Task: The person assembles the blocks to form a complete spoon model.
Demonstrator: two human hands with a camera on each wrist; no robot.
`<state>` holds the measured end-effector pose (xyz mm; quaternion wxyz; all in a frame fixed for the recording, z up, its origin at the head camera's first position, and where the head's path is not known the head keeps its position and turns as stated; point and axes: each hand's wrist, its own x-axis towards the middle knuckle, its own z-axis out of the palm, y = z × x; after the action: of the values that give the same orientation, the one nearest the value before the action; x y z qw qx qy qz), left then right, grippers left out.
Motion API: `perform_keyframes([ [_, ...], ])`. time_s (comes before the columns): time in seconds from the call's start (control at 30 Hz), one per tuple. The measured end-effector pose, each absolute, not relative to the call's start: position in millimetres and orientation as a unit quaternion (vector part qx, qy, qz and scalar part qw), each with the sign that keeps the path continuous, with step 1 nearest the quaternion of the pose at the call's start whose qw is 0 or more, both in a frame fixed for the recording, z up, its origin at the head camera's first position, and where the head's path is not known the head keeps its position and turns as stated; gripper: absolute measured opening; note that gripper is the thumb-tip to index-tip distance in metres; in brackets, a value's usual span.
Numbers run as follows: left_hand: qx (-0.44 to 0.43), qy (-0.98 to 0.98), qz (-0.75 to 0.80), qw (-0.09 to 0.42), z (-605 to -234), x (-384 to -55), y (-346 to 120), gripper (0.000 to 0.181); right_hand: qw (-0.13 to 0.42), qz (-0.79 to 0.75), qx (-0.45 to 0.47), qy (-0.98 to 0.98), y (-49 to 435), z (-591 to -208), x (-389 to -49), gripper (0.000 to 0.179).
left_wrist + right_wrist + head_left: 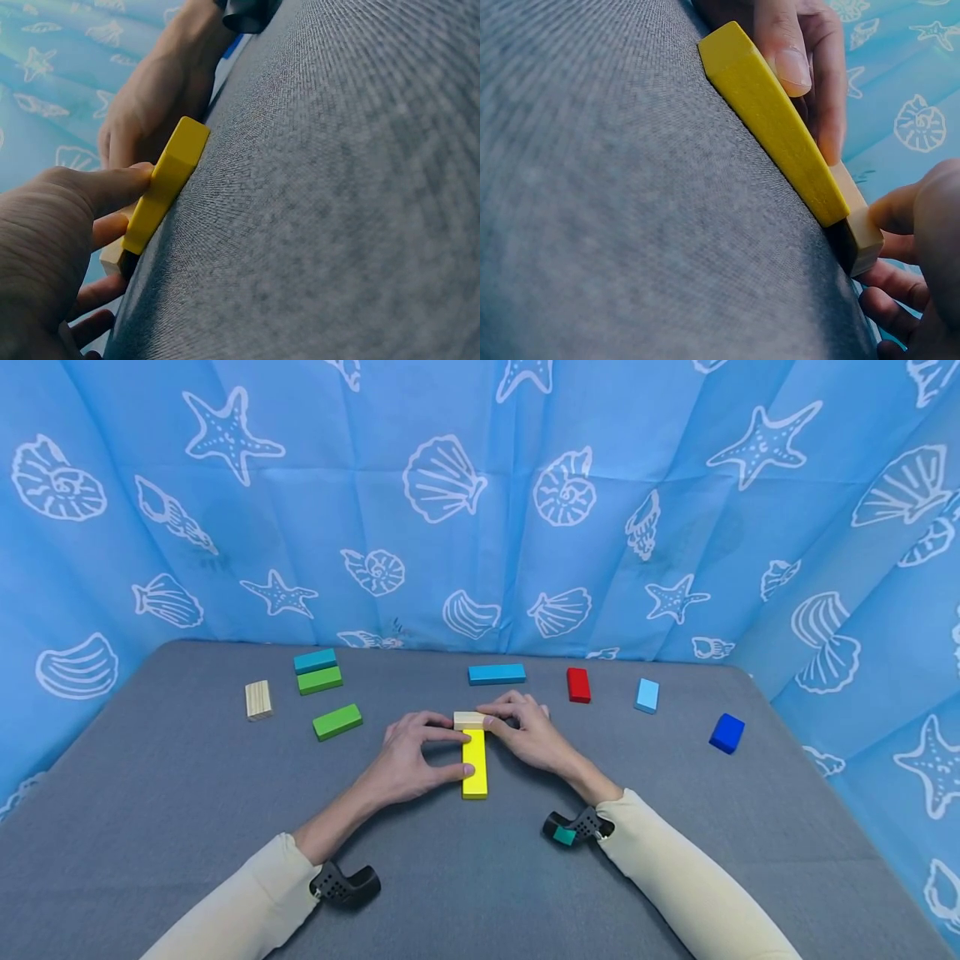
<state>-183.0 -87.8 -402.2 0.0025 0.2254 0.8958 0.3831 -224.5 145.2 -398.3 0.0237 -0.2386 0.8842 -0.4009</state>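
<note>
Yellow block (474,777) — lying lengthwise on the gray cloth (480,877) between the two hands. Pale wooden block (467,720) set crosswise at its far end. Left hand (408,760): thumb and index finger spread apart, their tips resting on the yellow block. Right hand (528,735): thumb and index finger narrowed, pinching the right end of the pale wooden block. Beyond the left hand, to its left: a near green block (337,722), a far green block (320,681) beside a teal block (315,661), and a striped wooden block (258,700). Ahead of the right hand: a blue bar (497,674). To its right — red block (578,685), light-blue block (647,695), dark-blue block (727,733). Patterned curtain (480,552) behind.
</note>
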Motion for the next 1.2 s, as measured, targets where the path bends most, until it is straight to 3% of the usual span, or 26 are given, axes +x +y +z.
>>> perform_keyframes([
  [0.73,0.222,0.898,0.379,0.003,-402.7,-183.4,-87.8,0.043,0.017,-0.408,-0.249,0.878,146.4,-400.5,-225.8,0.031],
  [1.2,0.265,0.893,0.363,-0.003,-404.8,-184.2,-89.1,0.046,0.017,-0.402,-0.25,0.881,147.0,-400.3,-226.1,0.031],
])
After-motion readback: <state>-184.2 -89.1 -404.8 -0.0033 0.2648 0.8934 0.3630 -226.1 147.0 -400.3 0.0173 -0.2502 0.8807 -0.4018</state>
